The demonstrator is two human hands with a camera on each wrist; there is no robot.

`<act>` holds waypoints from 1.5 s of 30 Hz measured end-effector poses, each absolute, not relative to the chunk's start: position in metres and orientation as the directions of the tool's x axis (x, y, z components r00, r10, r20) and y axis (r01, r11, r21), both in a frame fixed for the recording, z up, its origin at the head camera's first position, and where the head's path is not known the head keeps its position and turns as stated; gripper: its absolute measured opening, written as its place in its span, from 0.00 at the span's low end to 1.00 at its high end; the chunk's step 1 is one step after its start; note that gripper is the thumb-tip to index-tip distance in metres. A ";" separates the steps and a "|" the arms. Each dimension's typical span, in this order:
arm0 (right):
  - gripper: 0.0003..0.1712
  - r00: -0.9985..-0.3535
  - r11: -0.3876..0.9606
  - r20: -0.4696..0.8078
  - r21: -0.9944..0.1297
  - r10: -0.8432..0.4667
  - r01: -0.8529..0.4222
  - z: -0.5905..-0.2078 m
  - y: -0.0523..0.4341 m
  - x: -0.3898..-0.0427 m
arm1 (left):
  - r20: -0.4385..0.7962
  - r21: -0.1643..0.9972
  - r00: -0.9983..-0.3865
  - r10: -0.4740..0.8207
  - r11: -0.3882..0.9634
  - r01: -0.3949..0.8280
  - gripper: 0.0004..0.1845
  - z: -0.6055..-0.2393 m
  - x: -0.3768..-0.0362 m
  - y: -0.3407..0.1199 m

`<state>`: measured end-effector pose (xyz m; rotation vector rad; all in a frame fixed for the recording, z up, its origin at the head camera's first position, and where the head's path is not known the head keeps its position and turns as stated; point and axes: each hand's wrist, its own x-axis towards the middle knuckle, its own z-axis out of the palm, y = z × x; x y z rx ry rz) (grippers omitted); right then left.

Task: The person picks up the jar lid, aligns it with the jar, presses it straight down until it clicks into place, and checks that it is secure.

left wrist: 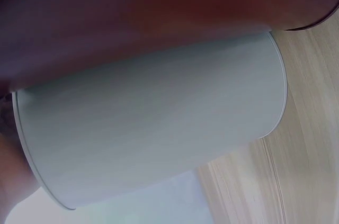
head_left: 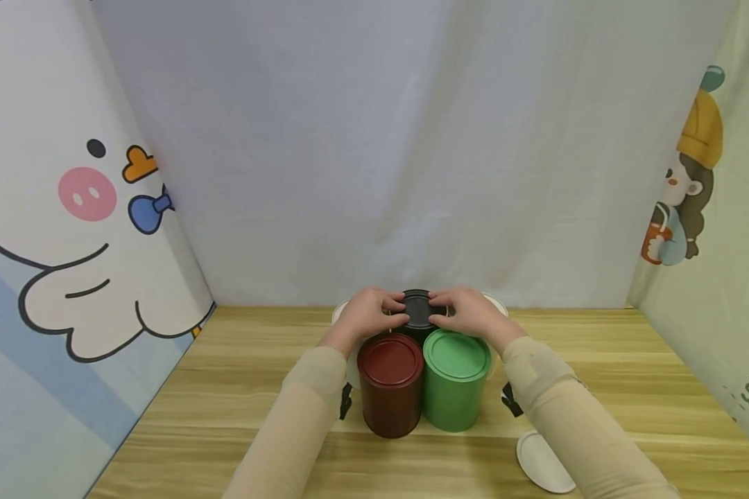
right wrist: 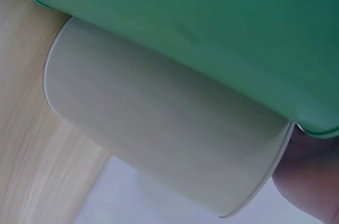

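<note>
A black lid point(head_left: 417, 310) tops the black canister at the back middle of a tight cluster. My left hand point(head_left: 368, 315) grips its left edge, thumb and fingers spread along the rim. From the opposite side my right hand point(head_left: 472, 315) holds the right edge in the same way. In front stand a dark red canister point(head_left: 392, 398) and a green canister point(head_left: 454, 398), both upright and lidded. One white canister point(left wrist: 148, 123) fills the left wrist view beside the red one. Another white canister point(right wrist: 159, 118) appears in the right wrist view, next to the green one. My forearms and hands partly cover both in the head view.
A white round lid point(head_left: 541, 463) lies on the wooden table point(head_left: 237, 402) at the front right, partly under my right sleeve. Behind the canisters hangs a pale cloth point(head_left: 374, 173). Printed cloth walls bound the left and right sides.
</note>
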<state>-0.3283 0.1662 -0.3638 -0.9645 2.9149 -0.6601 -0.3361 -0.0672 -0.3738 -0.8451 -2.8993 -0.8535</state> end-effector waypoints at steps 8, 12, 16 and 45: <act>0.23 -0.798 0.714 0.140 -0.376 -0.587 -0.591 -0.362 0.165 -0.329 | 0.160 0.497 -0.849 0.504 0.702 0.510 0.16 -0.373 -0.336 -0.067; 0.24 -0.799 0.716 0.137 -0.374 -0.585 -0.589 -0.363 0.166 -0.328 | 0.168 0.488 -0.844 0.509 0.701 0.520 0.16 -0.373 -0.336 -0.067; 0.24 -0.798 0.713 0.145 -0.378 -0.585 -0.591 -0.367 0.167 -0.328 | 0.166 0.481 -0.842 0.513 0.703 0.524 0.16 -0.374 -0.336 -0.067; 0.26 -0.779 0.689 0.336 -0.367 -0.529 -0.625 -0.375 0.176 -0.319 | 0.372 0.406 -0.785 0.496 0.673 0.618 0.12 -0.381 -0.329 -0.070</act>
